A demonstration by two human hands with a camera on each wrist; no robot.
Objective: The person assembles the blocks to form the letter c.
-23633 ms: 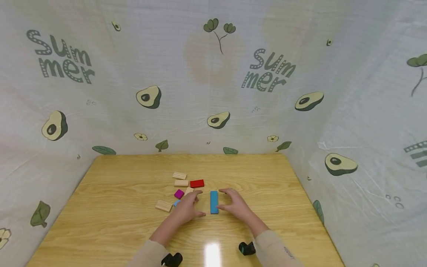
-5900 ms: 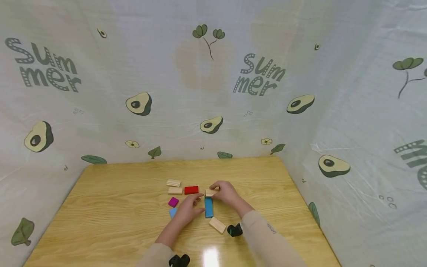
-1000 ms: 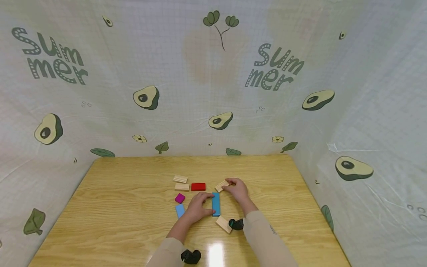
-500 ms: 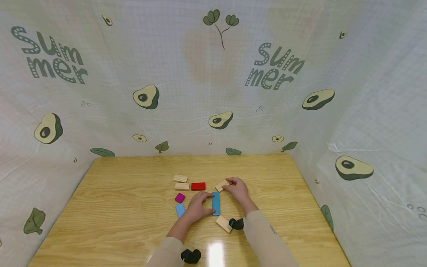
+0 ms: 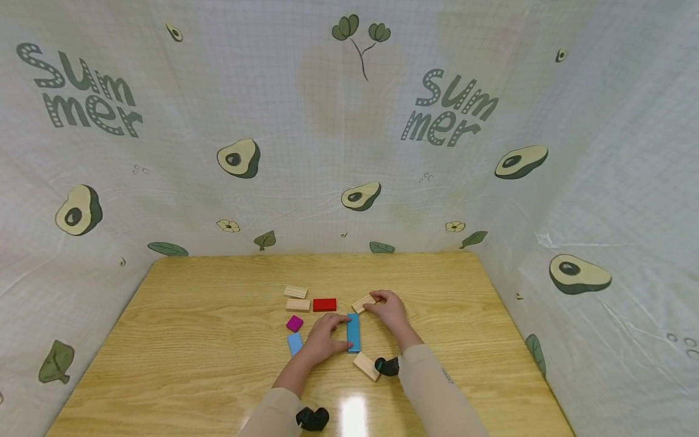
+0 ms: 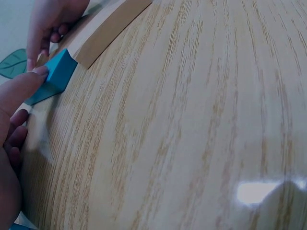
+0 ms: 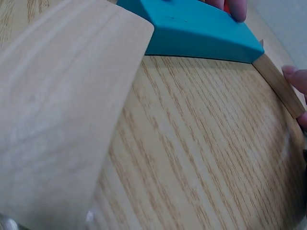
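A long blue block (image 5: 354, 334) lies lengthwise on the wooden table, gripped along its left side by my left hand (image 5: 322, 341), the thumb near its close end and fingers near its far end. At its far end a plain wooden block (image 5: 361, 304) slants off to the right; my right hand (image 5: 390, 309) pinches its right end. Another wooden block (image 5: 366, 366) slants from the blue block's near end. In the right wrist view both wooden blocks meet corners of the blue block (image 7: 196, 36), and a right fingertip overlaps the far wooden block (image 7: 278, 86).
Left of the hands lie a red block (image 5: 324, 305), two wooden blocks (image 5: 297, 306), a magenta square block (image 5: 295, 323) and a light blue block (image 5: 295, 343), partly behind the left hand. A printed curtain (image 5: 306, 121) encloses the table's back and sides.
Since several seconds ago, the far wooden block has turned from straight across to slanting right, and my left hand has taken hold of the blue block. Over the last second, hands and blocks stay put.
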